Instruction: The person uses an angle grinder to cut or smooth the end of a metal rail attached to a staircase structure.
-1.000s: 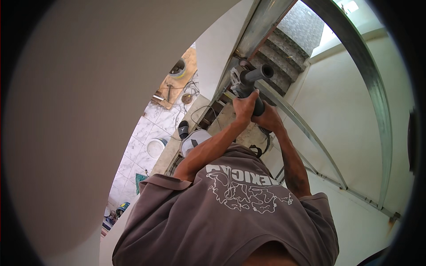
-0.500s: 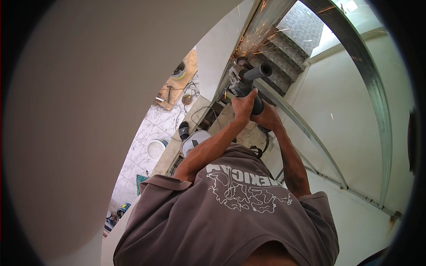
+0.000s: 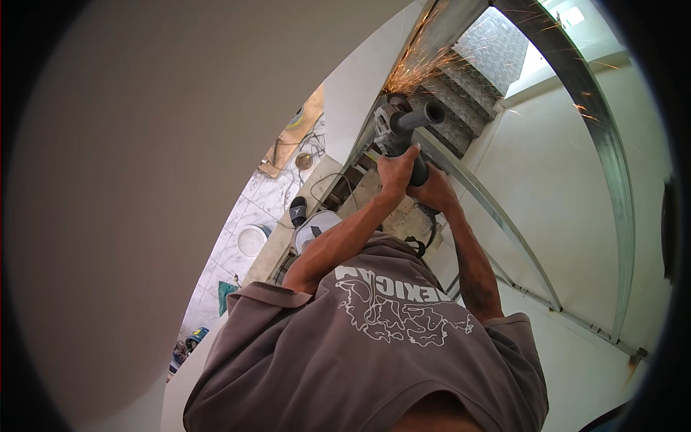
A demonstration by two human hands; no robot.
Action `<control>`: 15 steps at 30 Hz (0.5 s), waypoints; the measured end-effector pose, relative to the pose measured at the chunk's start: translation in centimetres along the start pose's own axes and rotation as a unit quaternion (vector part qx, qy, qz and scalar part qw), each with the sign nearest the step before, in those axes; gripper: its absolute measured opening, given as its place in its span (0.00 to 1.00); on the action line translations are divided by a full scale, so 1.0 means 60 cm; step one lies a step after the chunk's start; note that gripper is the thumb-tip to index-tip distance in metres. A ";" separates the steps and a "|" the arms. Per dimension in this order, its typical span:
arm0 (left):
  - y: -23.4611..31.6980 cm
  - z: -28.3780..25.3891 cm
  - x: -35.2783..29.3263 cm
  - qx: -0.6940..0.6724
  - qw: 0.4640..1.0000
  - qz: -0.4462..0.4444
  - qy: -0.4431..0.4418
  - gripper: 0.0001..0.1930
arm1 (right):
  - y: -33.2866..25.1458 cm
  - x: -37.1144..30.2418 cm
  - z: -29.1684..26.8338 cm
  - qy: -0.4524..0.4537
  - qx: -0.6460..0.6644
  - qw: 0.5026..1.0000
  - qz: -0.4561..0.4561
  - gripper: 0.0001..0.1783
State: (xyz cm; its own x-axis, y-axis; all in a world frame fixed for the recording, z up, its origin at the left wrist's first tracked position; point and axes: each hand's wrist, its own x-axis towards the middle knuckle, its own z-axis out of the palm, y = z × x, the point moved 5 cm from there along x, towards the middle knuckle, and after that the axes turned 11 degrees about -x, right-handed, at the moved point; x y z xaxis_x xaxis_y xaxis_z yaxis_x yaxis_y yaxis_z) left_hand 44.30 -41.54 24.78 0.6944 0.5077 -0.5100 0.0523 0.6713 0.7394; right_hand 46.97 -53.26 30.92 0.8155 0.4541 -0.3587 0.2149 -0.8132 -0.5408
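Both my hands are wrapped round an angle grinder [image 3: 389, 137], a grey and black tool with a side handle [image 3: 423, 115] sticking out to the right. My left hand [image 3: 397, 173] grips its body, and my right hand [image 3: 434, 190] closes round the rear end just beside it. At the far end, the grinder's head meets the edge of a long metal beam [image 3: 369, 121]. Orange sparks [image 3: 414, 68] spray up and away from that spot. The disc itself is mostly hidden by the grinder's head and the sparks.
A curved metal bar [image 3: 608, 144] and a thinner bar [image 3: 497, 205] cross the right side. Grey stairs [image 3: 461, 90] lie beyond the sparks. Below left, a white bucket [image 3: 253, 240], cables [image 3: 311, 140] and a wooden board [image 3: 288, 147] lie on marble tiles. A pale wall [image 3: 144, 180] fills the left.
The sparks fan out more widely. My hands keep their hold on the grinder, which has barely moved; the view has shifted slightly.
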 end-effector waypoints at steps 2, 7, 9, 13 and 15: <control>0.003 0.002 0.003 -0.048 0.999 0.004 -0.008 0.20 | -0.015 0.000 -0.008 -0.012 -0.019 1.000 -0.004 0.35; 0.017 0.003 -0.004 -0.026 1.000 0.015 0.001 0.19 | -0.014 0.004 -0.001 -0.008 -0.016 1.000 -0.007 0.35; 0.021 0.003 -0.005 -0.012 1.000 0.012 0.008 0.18 | -0.011 0.006 0.001 -0.003 -0.009 1.000 -0.009 0.35; 0.024 0.002 0.005 -0.051 0.998 0.018 -0.020 0.17 | -0.020 0.011 -0.002 -0.001 -0.016 1.000 -0.001 0.36; 0.023 -0.001 0.009 -0.060 0.997 0.025 -0.029 0.17 | -0.021 0.013 0.001 -0.008 -0.019 1.000 0.005 0.36</control>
State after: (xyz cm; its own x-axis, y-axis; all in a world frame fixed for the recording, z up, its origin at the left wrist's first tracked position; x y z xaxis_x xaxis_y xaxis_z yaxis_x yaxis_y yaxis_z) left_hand 44.70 -40.29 25.53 0.7347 0.5128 -0.4441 -0.0678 0.7069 0.7041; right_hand 47.29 -51.88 31.29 0.8095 0.4510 -0.3760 0.2268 -0.8309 -0.5081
